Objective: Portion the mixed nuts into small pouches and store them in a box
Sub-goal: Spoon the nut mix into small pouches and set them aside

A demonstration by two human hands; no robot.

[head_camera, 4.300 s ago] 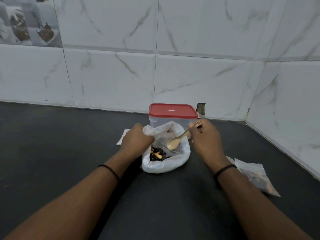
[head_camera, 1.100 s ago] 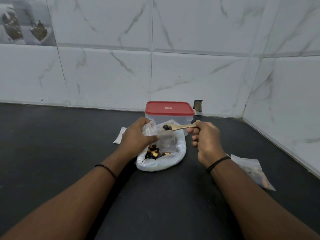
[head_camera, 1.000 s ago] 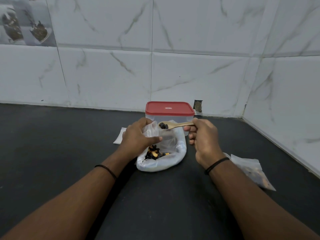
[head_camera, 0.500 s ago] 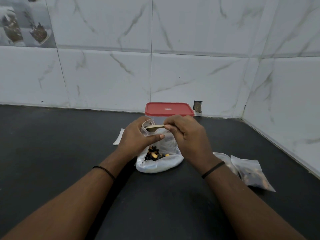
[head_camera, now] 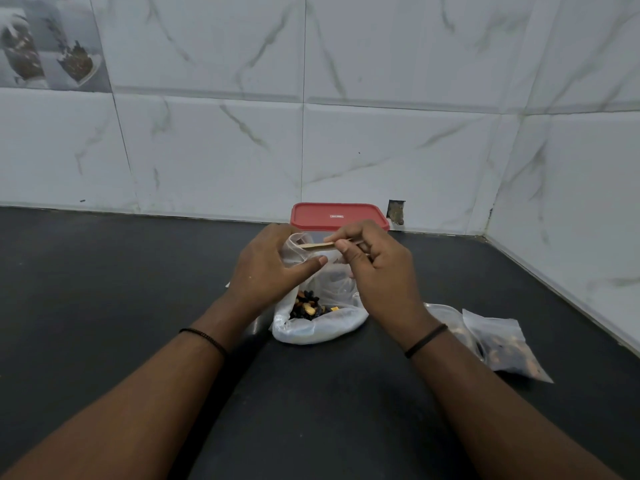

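Observation:
A white plastic bag (head_camera: 313, 330) lies open on the black counter with mixed nuts (head_camera: 306, 306) showing inside. Above it my left hand (head_camera: 270, 268) pinches the mouth of a small clear pouch (head_camera: 332, 282), thumb stretched across its front. My right hand (head_camera: 377, 268) grips a wooden spoon (head_camera: 317, 246) near its bowl, holding it level with the bowl at the pouch's mouth. Whatever the spoon carries is hidden. The clear box with a red lid (head_camera: 339, 214) stands shut just behind my hands.
Two filled clear pouches (head_camera: 502, 341) lie on the counter to the right of my right wrist. The tiled wall runs along the back, and a side wall (head_camera: 571, 220) meets it at the right corner. Black counter (head_camera: 104, 289) stretches to the left.
My right hand lifted a spoonful of nuts out of the white bag and carried it left to the small pouch's mouth. My left hand stayed put, holding the pouch.

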